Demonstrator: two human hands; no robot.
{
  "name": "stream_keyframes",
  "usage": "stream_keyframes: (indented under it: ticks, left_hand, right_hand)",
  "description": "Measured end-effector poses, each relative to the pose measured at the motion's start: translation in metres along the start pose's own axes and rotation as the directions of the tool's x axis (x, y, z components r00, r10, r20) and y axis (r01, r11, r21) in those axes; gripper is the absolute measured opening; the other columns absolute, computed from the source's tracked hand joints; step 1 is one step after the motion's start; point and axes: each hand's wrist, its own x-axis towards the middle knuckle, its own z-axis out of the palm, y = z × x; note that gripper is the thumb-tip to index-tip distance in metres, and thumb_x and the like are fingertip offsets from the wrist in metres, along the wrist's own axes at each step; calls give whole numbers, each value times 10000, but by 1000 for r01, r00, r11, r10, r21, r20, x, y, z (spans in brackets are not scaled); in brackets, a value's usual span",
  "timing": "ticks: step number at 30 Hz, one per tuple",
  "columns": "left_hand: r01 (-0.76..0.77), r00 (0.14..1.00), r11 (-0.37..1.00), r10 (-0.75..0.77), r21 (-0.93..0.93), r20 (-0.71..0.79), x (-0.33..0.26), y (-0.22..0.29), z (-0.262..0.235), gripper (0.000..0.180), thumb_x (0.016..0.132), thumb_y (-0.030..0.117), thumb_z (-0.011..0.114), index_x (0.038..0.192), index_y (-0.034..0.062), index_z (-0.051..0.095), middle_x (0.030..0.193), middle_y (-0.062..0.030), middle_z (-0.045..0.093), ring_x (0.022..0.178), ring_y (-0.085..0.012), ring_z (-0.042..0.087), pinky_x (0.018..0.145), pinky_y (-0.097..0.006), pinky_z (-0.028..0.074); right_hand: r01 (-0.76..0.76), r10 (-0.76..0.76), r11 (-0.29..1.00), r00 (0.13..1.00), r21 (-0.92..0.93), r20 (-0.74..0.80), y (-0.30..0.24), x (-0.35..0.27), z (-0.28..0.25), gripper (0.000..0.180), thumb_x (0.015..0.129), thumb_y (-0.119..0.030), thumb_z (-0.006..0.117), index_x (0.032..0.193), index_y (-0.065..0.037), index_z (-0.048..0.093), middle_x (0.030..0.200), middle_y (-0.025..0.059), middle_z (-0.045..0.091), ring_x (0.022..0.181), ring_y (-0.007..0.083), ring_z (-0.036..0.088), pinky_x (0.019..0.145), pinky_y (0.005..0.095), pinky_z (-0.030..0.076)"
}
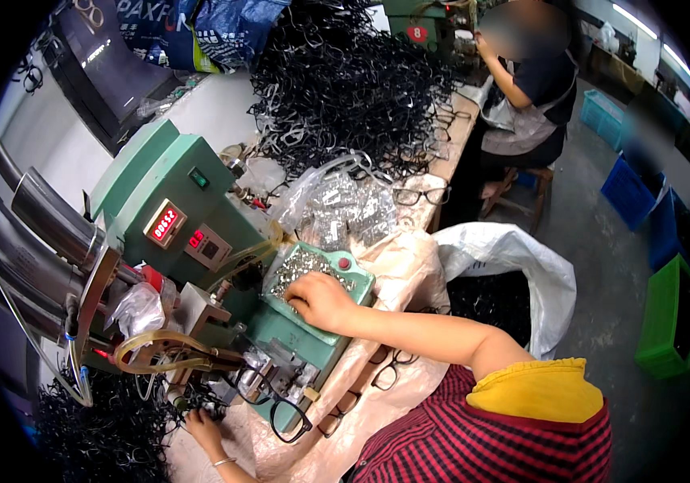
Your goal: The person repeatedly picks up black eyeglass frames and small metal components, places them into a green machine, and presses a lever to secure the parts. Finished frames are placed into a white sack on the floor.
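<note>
1. Green-painted metal makes up the press machine [169,201] on the desk [409,274]; only the head view shows it. Its shallow green tray [357,283] holds a heap of small silvery metal parts [306,266].
2. The right hand [318,299] lies palm-down on the near edge of that heap, fingers curled into the parts; whether its grip is clamped on any piece cannot be told.
3. The left hand [202,424] is low at the machine's foot, its fingers closed among loose black eyeglass frames [111,431].
4. One black-rimmed eyeglass frame [289,419] lies just right of the left hand, below the machine's work head, its long axis roughly left to right. The left hand is much the nearer; the right is well apart.
5. A co-worker [534,88] sits beyond a tall pile of black frames [345,80]. A white sack [514,266] holds more.
</note>
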Motion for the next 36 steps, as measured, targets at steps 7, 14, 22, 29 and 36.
stream_keyframes:
  ticks: [7, 14, 22, 29, 36]
  left_hand:
    - [-96, 976, 995, 92, -9, -195, -23, -8, -2, 329, 982, 189, 478, 1135, -77, 598, 1269, -287, 539, 1158, -427, 497, 988, -431, 389]
    - [15, 879, 865, -249, -501, -405, -60, 26, -33, 348, 1005, 231, 508, 1174, -53, 617, 1086, -181, 646, 960, -282, 603, 860, -363, 467]
    - [-240, 888, 119, -375, -963, -267, -71, 120, -34, 201, 993, 128, 525, 1153, 10, 548, 1011, -82, 634, 827, -218, 669, 677, -276, 529]
    - [-712, 703, 176, 179, -680, -689, -90, 218, -144, 159, 990, 149, 515, 1053, 4, 539, 1023, -149, 598, 904, -213, 620, 715, -368, 574]
    - [-735, 678, 176, 194, -655, -709, -95, 225, -138, 102, 960, 65, 504, 994, -6, 569, 968, -184, 637, 861, -245, 648, 787, -440, 566]
  right_hand:
    - [-39, 39, 999, 999, -27, -2, 3, -13, -30, 158, 773, -102, 621, 895, -64, 714, 848, 116, 675, 854, 320, 618, 801, 416, 485]
    - [-197, 140, 914, 974, 355, 179, -49, -29, -48, 134, 748, -129, 690, 865, -63, 688, 851, 106, 686, 853, 276, 651, 784, 368, 506]
    - [-135, 134, 738, 990, 661, 52, -107, -4, 13, 381, 789, 13, 678, 1150, 10, 555, 901, 74, 654, 888, 140, 634, 830, 281, 475]
    - [-298, 148, 563, 954, 771, 261, -127, 5, 10, 519, 791, 18, 676, 1262, 31, 460, 884, 45, 664, 935, 112, 593, 922, 263, 419]
    - [-332, 72, 544, 934, 771, 351, -145, -6, -22, 563, 804, 45, 609, 1336, 28, 428, 1185, 133, 601, 1145, 181, 565, 1027, 314, 382]
